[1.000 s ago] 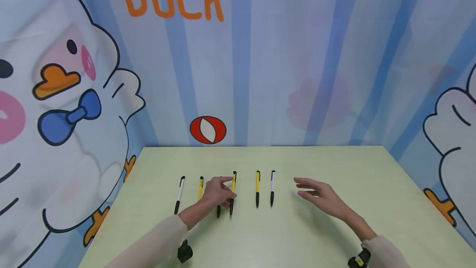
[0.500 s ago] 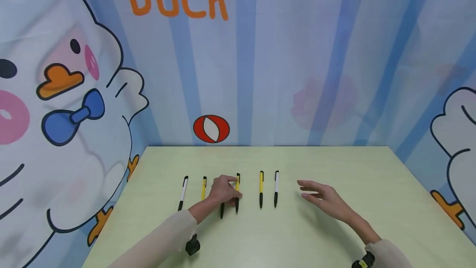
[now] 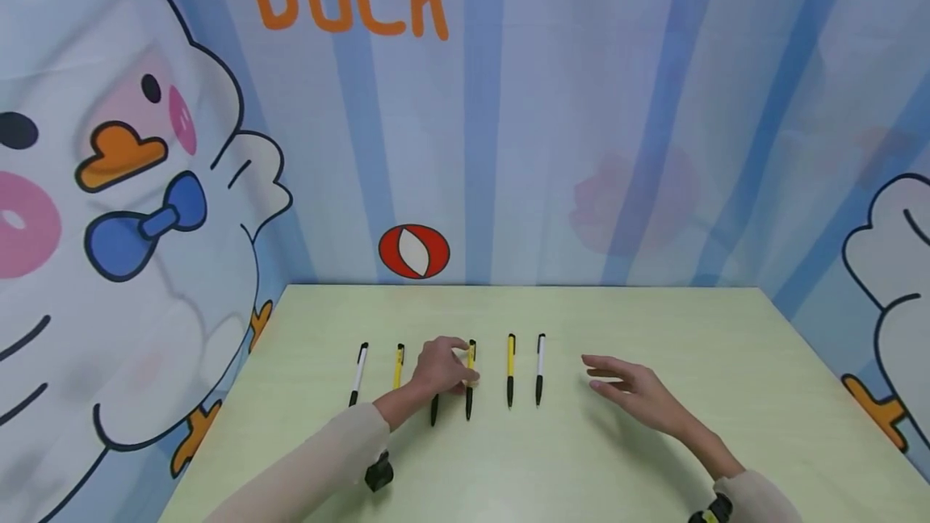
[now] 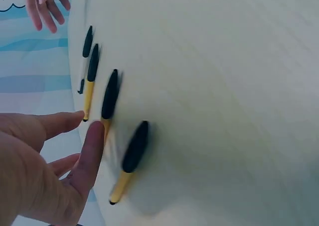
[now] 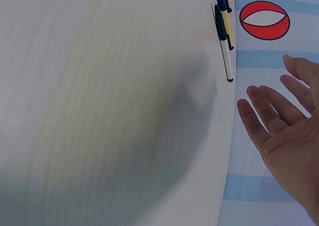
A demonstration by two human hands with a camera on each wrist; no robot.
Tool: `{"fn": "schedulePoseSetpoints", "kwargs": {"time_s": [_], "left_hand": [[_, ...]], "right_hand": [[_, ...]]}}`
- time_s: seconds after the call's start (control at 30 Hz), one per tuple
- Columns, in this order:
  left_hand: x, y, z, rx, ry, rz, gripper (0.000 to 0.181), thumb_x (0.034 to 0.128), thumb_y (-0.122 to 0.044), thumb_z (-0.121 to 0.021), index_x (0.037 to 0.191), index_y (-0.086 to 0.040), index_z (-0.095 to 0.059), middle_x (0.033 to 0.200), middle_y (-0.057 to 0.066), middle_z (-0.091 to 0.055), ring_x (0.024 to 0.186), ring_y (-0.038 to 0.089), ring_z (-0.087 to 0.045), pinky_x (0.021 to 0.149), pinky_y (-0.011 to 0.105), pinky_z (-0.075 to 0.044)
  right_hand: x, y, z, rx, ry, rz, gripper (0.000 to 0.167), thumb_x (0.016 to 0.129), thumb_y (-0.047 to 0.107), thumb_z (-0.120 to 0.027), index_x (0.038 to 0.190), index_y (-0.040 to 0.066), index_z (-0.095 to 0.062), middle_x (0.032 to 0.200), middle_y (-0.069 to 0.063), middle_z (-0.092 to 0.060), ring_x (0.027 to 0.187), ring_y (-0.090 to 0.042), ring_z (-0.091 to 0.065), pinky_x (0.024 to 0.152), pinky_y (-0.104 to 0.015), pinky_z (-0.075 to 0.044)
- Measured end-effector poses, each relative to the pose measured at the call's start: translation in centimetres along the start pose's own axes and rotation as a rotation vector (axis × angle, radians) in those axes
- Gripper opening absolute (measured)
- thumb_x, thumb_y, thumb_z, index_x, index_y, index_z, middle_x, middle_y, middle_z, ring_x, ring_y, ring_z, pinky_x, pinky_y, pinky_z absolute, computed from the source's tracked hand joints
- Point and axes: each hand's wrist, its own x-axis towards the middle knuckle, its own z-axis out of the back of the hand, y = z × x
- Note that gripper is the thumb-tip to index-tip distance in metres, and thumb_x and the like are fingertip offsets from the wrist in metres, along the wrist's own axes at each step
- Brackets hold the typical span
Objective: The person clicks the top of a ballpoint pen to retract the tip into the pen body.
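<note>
In the head view my left hand holds a yellow pen with a black grip between thumb and fingers at the table's middle. The left wrist view shows the thumb against this pen. Just left of it lies another yellow pen, mostly behind the hand. Farther left are a yellow pen and a white pen. To the right lie a yellow pen and a white pen. My right hand hovers right of the row, fingers loosely extended, holding nothing.
All the pens lie roughly parallel in a row on the pale table. Behind the table's far edge hangs a blue striped cloth backdrop with printed ducks, a red ball and lettering.
My left hand and the yellow pen in it have shifted slightly right, toward the right-hand pair of pens. The right hand stays about where it was. The head view has turned a little.
</note>
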Motion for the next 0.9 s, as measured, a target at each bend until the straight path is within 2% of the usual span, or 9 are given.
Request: {"fn": "schedulePoseSetpoints", "kwargs": {"time_s": [0.17,0.3,0.43,0.5,0.57,0.67,0.8,0.9], "left_hand": [[0.1,-2.0,-0.4,0.018,0.005,-0.04,0.049,0.0828,-0.011,-0.084,0.128,-0.001,-0.067,0.078,0.009,-0.074,0.054,0.014,-0.067,0.054,0.026,-0.058],[0.4,-3.2,-2.1,0.014,0.037,-0.056,0.051,0.0828,-0.01,-0.084,0.129,0.0,-0.065,0.082,0.01,-0.074,0.054,0.015,-0.068,0.056,0.027,-0.06],[1.2,-3.7,-4.1,0.054,0.051,-0.032,0.058,0.0814,-0.012,-0.086,0.133,-0.003,-0.062,0.082,0.008,-0.072,0.056,0.016,-0.07,0.056,0.026,-0.059],[1.7,-3.9,-4.9,0.107,0.041,-0.031,0.061,0.0799,-0.014,-0.087,0.134,-0.004,-0.061,0.08,0.006,-0.071,0.055,0.016,-0.07,0.055,0.024,-0.057],[2.1,-4.0,-5.4,0.16,0.035,-0.032,0.064,0.0786,-0.014,-0.088,0.135,-0.005,-0.061,0.079,0.007,-0.072,0.054,0.016,-0.071,0.055,0.023,-0.055],[2.4,-4.1,-5.8,0.244,0.013,-0.046,0.064,0.0758,-0.013,-0.09,0.133,-0.006,-0.063,0.089,0.007,-0.074,0.053,0.014,-0.069,0.055,0.023,-0.05],[2.4,-4.2,-5.7,0.225,0.013,-0.045,0.061,0.0761,-0.005,-0.087,0.132,-0.004,-0.064,0.097,0.011,-0.072,0.053,0.016,-0.069,0.052,0.024,-0.053],[2.1,-4.2,-5.3,0.127,0.027,-0.031,0.059,0.0776,0.001,-0.081,0.133,-0.002,-0.063,0.086,0.012,-0.071,0.054,0.019,-0.071,0.05,0.027,-0.057]], "right_hand": [[-0.3,0.1,0.2,0.026,-0.006,0.031,0.041,0.101,0.007,-0.062,0.138,-0.009,-0.056,0.135,-0.034,-0.06,0.118,-0.015,-0.069,0.089,-0.019,-0.06],[-0.3,0.1,0.1,0.037,-0.006,0.072,0.04,0.101,0.003,-0.061,0.138,-0.01,-0.056,0.135,-0.035,-0.06,0.117,-0.007,-0.068,0.089,-0.02,-0.06],[-0.1,0.1,0.0,0.042,-0.007,0.082,0.042,0.101,0.003,-0.06,0.141,-0.009,-0.054,0.133,-0.035,-0.061,0.116,-0.011,-0.069,0.089,-0.021,-0.06],[-0.1,0.0,0.0,0.044,-0.004,0.073,0.043,0.102,0.004,-0.059,0.142,-0.009,-0.052,0.133,-0.034,-0.061,0.115,-0.015,-0.07,0.09,-0.021,-0.06],[0.0,-0.1,-0.1,0.041,-0.004,0.067,0.044,0.102,0.005,-0.058,0.144,-0.009,-0.05,0.133,-0.034,-0.062,0.115,-0.02,-0.071,0.09,-0.02,-0.059],[0.0,-0.2,-0.2,0.035,-0.011,0.068,0.044,0.103,0.005,-0.058,0.144,-0.009,-0.05,0.132,-0.033,-0.063,0.114,-0.023,-0.071,0.09,-0.02,-0.059],[-0.1,-0.2,-0.2,0.049,-0.018,0.056,0.044,0.103,0.005,-0.058,0.144,-0.01,-0.049,0.131,-0.034,-0.063,0.114,-0.019,-0.072,0.089,-0.018,-0.059],[-0.2,-0.2,-0.2,0.062,-0.023,0.039,0.044,0.103,0.007,-0.058,0.143,-0.01,-0.05,0.131,-0.034,-0.062,0.113,-0.014,-0.072,0.089,-0.017,-0.058]]}}
